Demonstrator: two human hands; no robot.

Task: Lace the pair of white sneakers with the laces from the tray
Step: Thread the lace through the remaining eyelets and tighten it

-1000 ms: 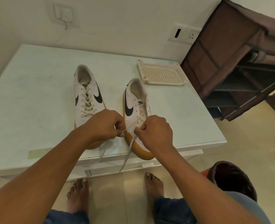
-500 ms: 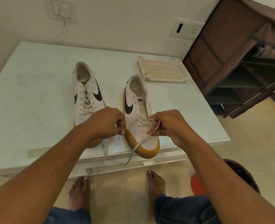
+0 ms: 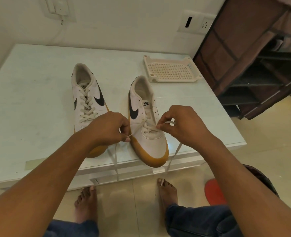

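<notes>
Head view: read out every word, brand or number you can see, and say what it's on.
"NIKE": tongue label of the half-laced sneaker.
Swoosh mark, no letters: sides of that sneaker and the laced sneaker.
Tray and wall sockets: no text readable.

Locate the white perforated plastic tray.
In the head view, the white perforated plastic tray sits at the far right corner of the white table, beyond the half-laced white sneaker and beside the brown rack.
</notes>
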